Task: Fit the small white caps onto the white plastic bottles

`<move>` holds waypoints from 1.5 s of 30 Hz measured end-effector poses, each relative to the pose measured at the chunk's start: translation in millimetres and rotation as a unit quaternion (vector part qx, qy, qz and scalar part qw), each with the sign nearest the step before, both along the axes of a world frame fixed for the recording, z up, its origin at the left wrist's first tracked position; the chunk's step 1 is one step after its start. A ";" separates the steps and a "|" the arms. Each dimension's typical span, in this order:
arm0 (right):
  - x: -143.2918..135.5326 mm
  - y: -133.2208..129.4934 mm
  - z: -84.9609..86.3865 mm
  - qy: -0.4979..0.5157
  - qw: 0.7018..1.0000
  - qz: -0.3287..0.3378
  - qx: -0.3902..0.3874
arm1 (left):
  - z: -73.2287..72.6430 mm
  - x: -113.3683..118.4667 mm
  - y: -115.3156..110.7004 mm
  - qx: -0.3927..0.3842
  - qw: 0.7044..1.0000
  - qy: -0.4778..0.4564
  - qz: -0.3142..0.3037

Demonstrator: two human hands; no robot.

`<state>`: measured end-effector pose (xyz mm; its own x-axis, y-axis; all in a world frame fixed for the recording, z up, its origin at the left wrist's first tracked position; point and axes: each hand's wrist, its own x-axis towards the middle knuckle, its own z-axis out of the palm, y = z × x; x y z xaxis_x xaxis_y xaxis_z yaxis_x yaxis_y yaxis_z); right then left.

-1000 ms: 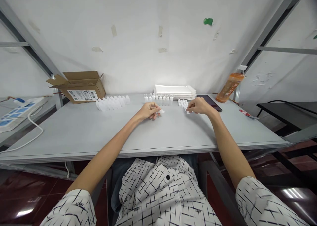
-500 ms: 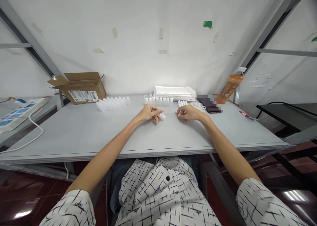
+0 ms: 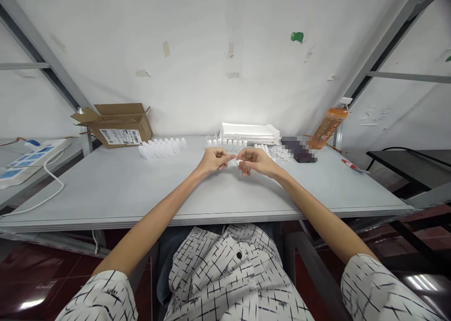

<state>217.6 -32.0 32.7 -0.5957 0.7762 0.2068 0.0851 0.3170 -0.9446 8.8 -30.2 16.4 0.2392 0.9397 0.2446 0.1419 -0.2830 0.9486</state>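
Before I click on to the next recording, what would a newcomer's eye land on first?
Probably the left hand and right hand, close together at the centre around a small whitish piece. Next, likely the orange bottle at the back right and the open cardboard box at the back left.

Even, fairly bright light is falling on the pale wall (image 3: 197,95) and grey counter (image 3: 148,189), leaving soft shadows. Lamp reflections are glaring off the dark red floor (image 3: 42,276). The wide lens is bending outer edges; small white pieces between the hands (image 3: 233,162) are looking blurry, and pixelation is masking the phone (image 3: 303,154).
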 end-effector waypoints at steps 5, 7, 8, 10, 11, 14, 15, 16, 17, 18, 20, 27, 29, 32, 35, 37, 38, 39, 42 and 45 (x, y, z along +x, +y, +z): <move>2.1 4.1 -3.0 0.028 1.000 0.000 -0.004 | -0.2 2.2 -3.0 0.008 1.000 -0.015 -0.005; 2.4 4.6 -3.2 0.031 1.000 -0.002 -0.003 | 0.3 3.0 -2.8 0.013 0.999 -0.034 0.003; 2.0 4.5 -3.5 0.031 1.000 -0.002 -0.004 | 0.6 3.4 -2.6 0.016 0.999 -0.044 0.009; 0.5 4.0 -4.4 0.035 0.999 -0.002 -0.005 | 1.0 4.2 -2.2 0.019 0.998 -0.057 0.019; -0.4 3.7 -5.0 0.038 0.999 -0.003 -0.006 | 1.0 4.5 -2.2 0.021 0.998 -0.060 0.022; -2.3 3.4 -6.1 0.048 0.999 -0.010 -0.008 | 0.5 4.2 -2.7 0.021 0.998 -0.060 0.027; -2.4 3.5 -5.9 0.053 0.998 -0.013 -0.009 | 0.5 3.8 -3.1 0.017 0.998 -0.059 0.024; -2.1 3.7 -5.5 0.058 0.998 -0.018 -0.010 | 0.6 3.3 -3.5 0.013 0.998 -0.060 0.016; -1.7 4.0 -4.7 0.064 0.998 -0.024 -0.012 | 0.9 2.7 -3.8 0.010 0.998 -0.061 0.004; -1.0 4.2 -3.7 0.071 0.997 -0.032 -0.014 | 1.5 2.1 -4.0 0.008 0.998 -0.062 -0.013; 0.3 4.5 -1.4 0.084 0.995 -0.045 -0.017 | 3.2 0.7 -4.0 0.008 0.997 -0.062 -0.049; 1.7 5.1 -0.6 0.087 0.995 -0.049 0.002 | 9.0 -6.1 -3.1 0.001 0.995 -0.010 -0.095; 1.9 6.3 -2.6 0.079 0.996 -0.048 0.017 | 9.4 -7.3 -3.7 0.005 0.996 0.025 -0.090; 2.6 8.4 -4.9 0.069 0.996 -0.052 0.034 | 8.9 -7.2 -4.5 0.015 0.994 0.086 -0.065; 3.2 8.8 -5.1 0.050 0.996 -0.060 0.046 | 6.4 -5.5 -3.7 0.021 0.992 0.113 -0.058; 3.5 7.9 -4.1 0.035 0.996 -0.067 0.047 | 3.9 -4.3 -2.4 0.019 0.992 0.104 -0.064; 3.6 7.2 -3.3 0.026 0.996 -0.072 0.047 | 2.5 -3.8 -1.7 0.016 0.993 0.094 -0.067; 3.7 6.5 -2.5 0.017 0.996 -0.078 0.047 | 1.1 -3.3 -1.1 0.013 0.994 0.084 -0.069; 3.6 4.7 -0.8 -0.028 0.991 -0.106 0.072 | -2.3 -1.8 -1.0 0.002 0.995 0.067 -0.068; 2.6 4.0 -1.0 -0.086 0.980 -0.134 0.117 | -4.6 -0.1 -2.2 -0.009 0.996 0.062 -0.063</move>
